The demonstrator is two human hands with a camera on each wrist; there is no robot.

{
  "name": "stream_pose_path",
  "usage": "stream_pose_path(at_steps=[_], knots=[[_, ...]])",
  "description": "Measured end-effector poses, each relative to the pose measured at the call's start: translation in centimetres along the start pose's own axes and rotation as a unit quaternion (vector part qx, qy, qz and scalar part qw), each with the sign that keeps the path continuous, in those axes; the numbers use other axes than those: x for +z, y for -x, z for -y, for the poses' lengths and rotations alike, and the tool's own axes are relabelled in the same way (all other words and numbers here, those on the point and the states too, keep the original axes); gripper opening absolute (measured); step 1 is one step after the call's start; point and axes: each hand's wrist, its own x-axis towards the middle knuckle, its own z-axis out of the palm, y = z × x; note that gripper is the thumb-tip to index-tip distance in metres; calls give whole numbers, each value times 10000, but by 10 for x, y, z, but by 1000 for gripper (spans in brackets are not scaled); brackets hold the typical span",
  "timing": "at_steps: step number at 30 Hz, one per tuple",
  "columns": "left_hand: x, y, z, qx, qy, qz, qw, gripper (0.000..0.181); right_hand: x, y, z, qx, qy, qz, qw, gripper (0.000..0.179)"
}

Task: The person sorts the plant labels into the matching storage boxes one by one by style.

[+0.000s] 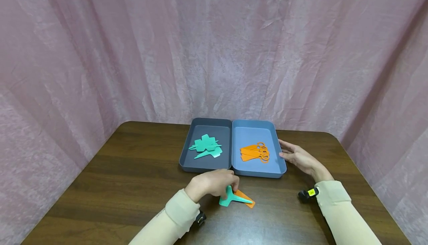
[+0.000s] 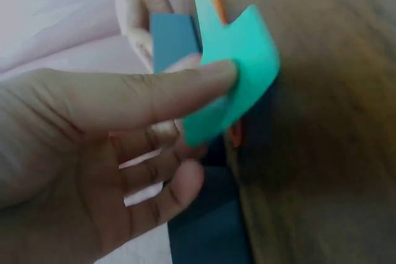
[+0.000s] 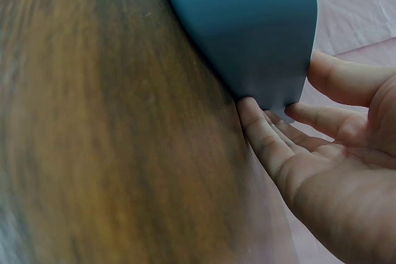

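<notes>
My left hand [image 1: 215, 183] pinches a green T-shaped plant tag [image 1: 227, 199] low over the table, in front of the trays. In the left wrist view the thumb lies across the wide end of this tag [image 2: 257, 54]. Partly under it is an orange tag [image 1: 250, 203], its far end hidden. My right hand [image 1: 301, 158] touches the outer right side of the light blue tray [image 1: 254, 169] with fairly straight fingers. In the right wrist view its fingertips and thumb meet the wall of that tray [image 3: 253, 41].
Several green tags [image 1: 206, 143] lie heaped in the dark grey tray [image 1: 195, 164] on the left. Several orange tags [image 1: 250, 153] with ring-like ends lie in the light blue tray beside it. Both trays stand on a wooden table [image 1: 133, 170]; pink curtains [image 1: 214, 52] hang behind.
</notes>
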Motion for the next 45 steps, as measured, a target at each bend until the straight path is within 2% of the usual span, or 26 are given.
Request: stream_pose_path(at_steps=[4,10,16,29,37,45], knots=[[-9,1,10,406,618,81,9972,22,0,1,1,29,-33,-14,10000,74],[-18,4,26,723,1237,18,9897,16,-1,1,0,-7,-58,-9,10000,75],[-23,6,34,765,1823,-57,9802,17,-3,0,-2,7,-66,-15,10000,75],[-38,18,46,499,1729,-591,9819,19,-3,1,-2,-27,-61,33,10000,75],[-41,19,52,502,1779,-936,9783,19,-2,2,-1,-20,-37,50,10000,74],[-48,26,66,467,2012,-1334,9693,15,-1,1,-1,-25,-16,31,10000,75]])
